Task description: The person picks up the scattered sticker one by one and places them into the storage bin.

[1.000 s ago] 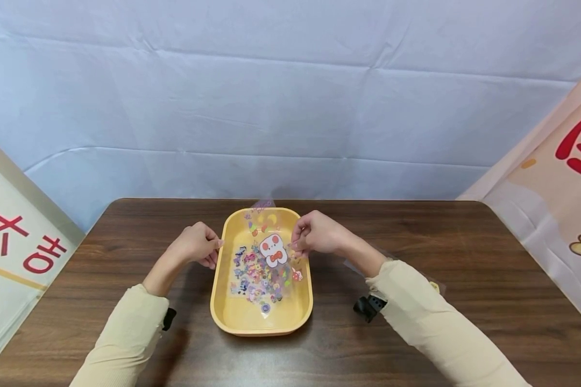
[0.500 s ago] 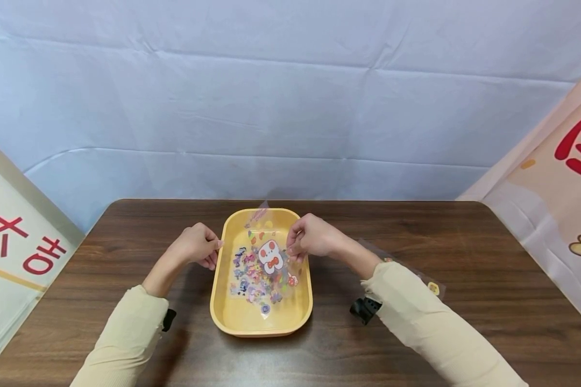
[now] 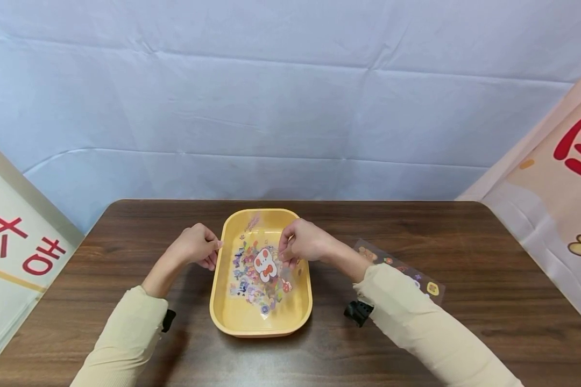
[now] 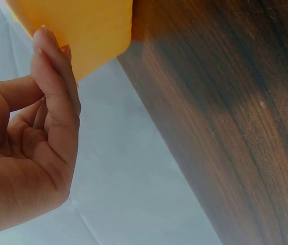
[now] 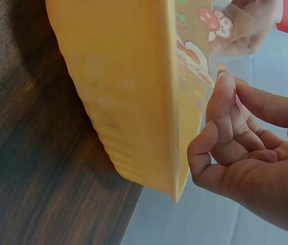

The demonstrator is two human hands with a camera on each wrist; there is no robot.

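Note:
A yellow tray stands on the table with several small colourful stickers in it. My left hand pinches the tray's left rim between thumb and fingers, as the left wrist view also shows around the yellow wall. Over the tray, my right hand pinches the edge of a clear sticker sheet printed with a white character and a red bow. In the right wrist view the sheet slants down inside the rim, gripped between thumb and forefinger. Its outline is hard to make out against the stickers below.
Another clear sticker sheet lies on the brown table at right, partly covered by my right forearm. A pale cloth hangs behind the table's far edge. Printed banners stand at both sides.
My right hand has moved left and slightly toward me, bringing the sheet lower into the tray. More of the sheet on the table now shows beside my sleeve. My left hand stays on the rim.

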